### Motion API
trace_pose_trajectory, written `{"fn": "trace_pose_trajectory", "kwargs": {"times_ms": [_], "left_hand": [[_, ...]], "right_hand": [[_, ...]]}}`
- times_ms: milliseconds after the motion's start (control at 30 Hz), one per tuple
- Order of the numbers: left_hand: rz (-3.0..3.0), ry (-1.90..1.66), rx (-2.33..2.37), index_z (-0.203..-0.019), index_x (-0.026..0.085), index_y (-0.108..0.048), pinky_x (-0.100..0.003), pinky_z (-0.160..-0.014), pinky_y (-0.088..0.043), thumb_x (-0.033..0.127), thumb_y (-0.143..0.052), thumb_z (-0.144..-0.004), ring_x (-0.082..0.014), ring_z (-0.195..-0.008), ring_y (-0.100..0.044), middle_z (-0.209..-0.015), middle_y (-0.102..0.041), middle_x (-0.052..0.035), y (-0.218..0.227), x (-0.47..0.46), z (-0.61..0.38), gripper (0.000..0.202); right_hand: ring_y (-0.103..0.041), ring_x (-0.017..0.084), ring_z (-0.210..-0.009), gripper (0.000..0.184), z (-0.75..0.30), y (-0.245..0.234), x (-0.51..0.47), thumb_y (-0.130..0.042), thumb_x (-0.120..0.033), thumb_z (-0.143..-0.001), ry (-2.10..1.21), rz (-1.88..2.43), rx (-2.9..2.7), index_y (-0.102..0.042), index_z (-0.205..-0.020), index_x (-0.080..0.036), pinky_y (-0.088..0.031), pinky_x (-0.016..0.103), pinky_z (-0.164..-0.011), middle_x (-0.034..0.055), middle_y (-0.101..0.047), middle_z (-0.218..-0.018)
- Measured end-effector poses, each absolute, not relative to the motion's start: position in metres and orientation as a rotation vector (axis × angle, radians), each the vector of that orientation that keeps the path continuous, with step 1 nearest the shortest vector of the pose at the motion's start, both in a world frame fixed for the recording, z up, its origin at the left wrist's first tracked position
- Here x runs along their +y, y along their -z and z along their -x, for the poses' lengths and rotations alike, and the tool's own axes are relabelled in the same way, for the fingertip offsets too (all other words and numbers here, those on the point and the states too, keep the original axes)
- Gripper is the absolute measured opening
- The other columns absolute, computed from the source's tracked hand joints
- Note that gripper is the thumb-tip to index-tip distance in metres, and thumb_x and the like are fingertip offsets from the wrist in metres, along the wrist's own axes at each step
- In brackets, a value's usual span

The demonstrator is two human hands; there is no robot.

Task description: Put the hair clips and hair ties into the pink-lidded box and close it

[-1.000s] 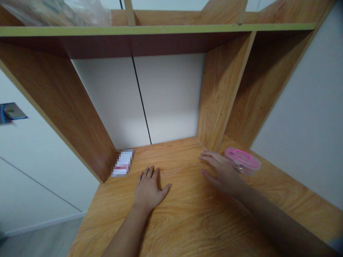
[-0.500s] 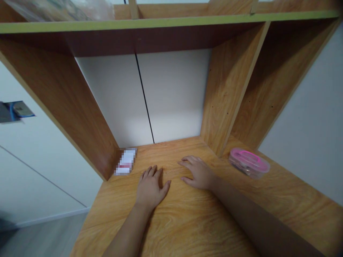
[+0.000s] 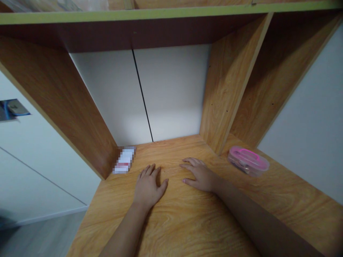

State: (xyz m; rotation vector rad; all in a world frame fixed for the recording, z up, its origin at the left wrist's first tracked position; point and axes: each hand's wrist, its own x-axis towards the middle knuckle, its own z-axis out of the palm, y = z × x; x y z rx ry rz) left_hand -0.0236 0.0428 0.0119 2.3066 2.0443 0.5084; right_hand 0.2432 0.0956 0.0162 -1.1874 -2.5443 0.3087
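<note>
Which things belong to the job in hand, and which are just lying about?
In use, judging by touch:
wooden desktop, under the left hand; right hand on or just above it

Just lying about, untouched:
pink-lidded box
blurred white item
plastic bag on the upper shelf

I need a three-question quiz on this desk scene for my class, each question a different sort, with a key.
1. True or false: the left hand, palm down on the wooden desktop, holds nothing.
2. Which hand is nearer the pink-lidded container? (a) the left hand (b) the right hand
3. Fill in: the front edge of the shelf is ____ in colour.

Key: 1. True. 2. b. 3. Yellow-green.
</note>
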Motion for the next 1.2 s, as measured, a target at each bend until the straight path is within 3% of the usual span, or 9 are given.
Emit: {"fn": "trace_pose_trajectory", "kwargs": {"times_ms": [1200], "left_hand": [[-2.304, -0.504, 2.041, -0.138, 0.021, -0.058, -0.046, -0.12, -0.028, 0.055, -0.052, -0.09, -0.0306, -0.142, -0.043, -0.152, -0.049, -0.0107, -0.0121, 0.0426, 0.0236, 0.059]], "right_hand": [[-0.04, 0.033, -0.138, 0.065, -0.2423, -0.015, 0.094, -0.058, -0.059, -0.088, -0.302, 1.196, -2.549, -0.054, -0.143, -0.023, -0.03, 0.053, -0.116, 0.0154, -0.047, -0.149]]}}
